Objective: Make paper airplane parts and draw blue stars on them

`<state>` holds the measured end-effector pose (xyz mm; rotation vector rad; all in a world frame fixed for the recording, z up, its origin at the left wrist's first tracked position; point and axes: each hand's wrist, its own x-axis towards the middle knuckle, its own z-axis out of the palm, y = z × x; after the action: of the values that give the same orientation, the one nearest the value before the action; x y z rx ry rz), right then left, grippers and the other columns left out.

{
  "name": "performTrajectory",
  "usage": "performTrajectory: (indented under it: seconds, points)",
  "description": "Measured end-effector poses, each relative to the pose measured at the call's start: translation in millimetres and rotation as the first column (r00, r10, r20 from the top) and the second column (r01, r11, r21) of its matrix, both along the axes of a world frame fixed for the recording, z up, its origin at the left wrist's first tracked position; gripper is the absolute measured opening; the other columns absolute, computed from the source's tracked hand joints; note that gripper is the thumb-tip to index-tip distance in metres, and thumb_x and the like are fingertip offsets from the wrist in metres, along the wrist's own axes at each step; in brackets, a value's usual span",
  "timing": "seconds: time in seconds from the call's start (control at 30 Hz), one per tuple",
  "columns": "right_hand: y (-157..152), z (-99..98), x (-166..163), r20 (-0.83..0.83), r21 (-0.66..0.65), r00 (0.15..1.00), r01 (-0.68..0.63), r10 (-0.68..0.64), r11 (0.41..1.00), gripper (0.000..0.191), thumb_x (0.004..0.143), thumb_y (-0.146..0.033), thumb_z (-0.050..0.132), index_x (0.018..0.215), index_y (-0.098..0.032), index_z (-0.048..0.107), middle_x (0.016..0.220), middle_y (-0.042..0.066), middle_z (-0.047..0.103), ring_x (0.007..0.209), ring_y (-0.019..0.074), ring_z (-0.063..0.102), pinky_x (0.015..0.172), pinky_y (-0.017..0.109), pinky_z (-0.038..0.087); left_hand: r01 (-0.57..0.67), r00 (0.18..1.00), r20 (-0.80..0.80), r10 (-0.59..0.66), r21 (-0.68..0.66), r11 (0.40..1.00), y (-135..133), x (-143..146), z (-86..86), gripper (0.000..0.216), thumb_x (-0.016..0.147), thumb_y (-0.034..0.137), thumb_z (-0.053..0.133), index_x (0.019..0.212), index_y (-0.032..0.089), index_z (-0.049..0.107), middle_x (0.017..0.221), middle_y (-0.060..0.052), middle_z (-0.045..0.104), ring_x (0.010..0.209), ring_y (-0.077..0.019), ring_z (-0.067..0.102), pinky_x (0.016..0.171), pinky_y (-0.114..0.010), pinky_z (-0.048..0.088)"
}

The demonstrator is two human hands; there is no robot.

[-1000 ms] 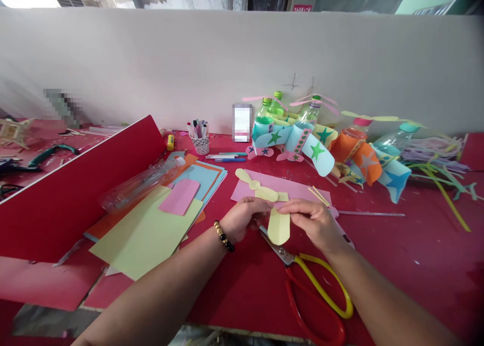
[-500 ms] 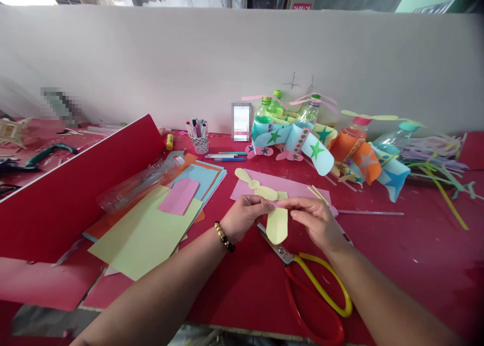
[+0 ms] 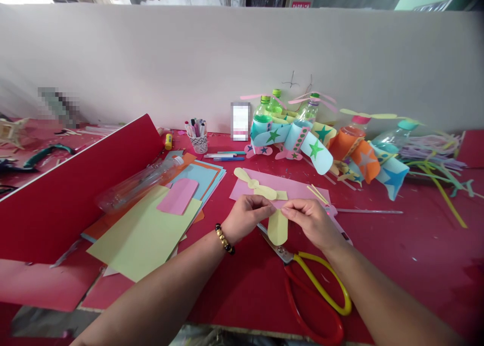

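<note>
Between both hands hangs a small pale yellow paper piece point(image 3: 278, 229) with a rounded lower end. My left hand point(image 3: 247, 215) pinches its upper left edge between thumb and forefinger. On the other side, my right hand point(image 3: 310, 220) pinches the upper right edge. Beneath the paper piece lie scissors point(image 3: 317, 275) with one yellow and one red handle, blades partly hidden. Just beyond the fingers, a yellow paper propeller shape point(image 3: 252, 183) and a short yellow strip point(image 3: 282, 195) rest on a pink paper sheet point(image 3: 298, 181).
At left are a yellow sheet point(image 3: 143, 240), a pink cutout point(image 3: 178, 197) and a clear plastic bottle point(image 3: 138, 184) beside a red board point(image 3: 94, 184). A pen cup point(image 3: 198, 143) and phone point(image 3: 241, 121) stand behind. Decorated bottle planes point(image 3: 302, 129) fill the back right.
My right hand has come in closer to the left, and its thumb and forefinger now pinch the paper's top edge. The yellow strip beyond the hands shows more.
</note>
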<state>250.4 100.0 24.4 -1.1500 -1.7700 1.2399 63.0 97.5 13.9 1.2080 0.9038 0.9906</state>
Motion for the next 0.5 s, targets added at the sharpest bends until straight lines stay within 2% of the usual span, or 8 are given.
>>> performTrajectory:
  seconds: [0.2,0.5]
  points:
    - [-1.4,4.6,-1.4,0.034,0.018,0.999,-0.033,0.033,0.999,0.036,0.088,-0.036,0.055,0.059,-0.018,0.044,0.058,-0.004,0.029,0.057,0.0105,0.026,0.052,0.027,0.022,0.018,0.996,-0.089,-0.017,0.009,1.000,-0.9,-0.6,2.0,0.025,0.076,0.037,0.069,0.073,0.012,0.065,0.067,-0.001,0.060,0.061,-0.0109,0.052,0.059,-0.024,0.041]
    - [-3.0,2.6,-2.2,0.016,-0.009,0.999,-0.048,0.048,0.999,0.032,0.087,-0.036,0.056,0.061,-0.018,0.049,0.059,-0.004,0.034,0.058,0.0104,0.029,0.053,0.026,0.024,0.043,0.995,-0.094,-0.042,0.003,0.999,-1.0,-2.0,3.4,0.028,0.075,0.038,0.070,0.072,0.011,0.065,0.066,-0.003,0.062,0.061,-0.0120,0.054,0.059,-0.025,0.042]
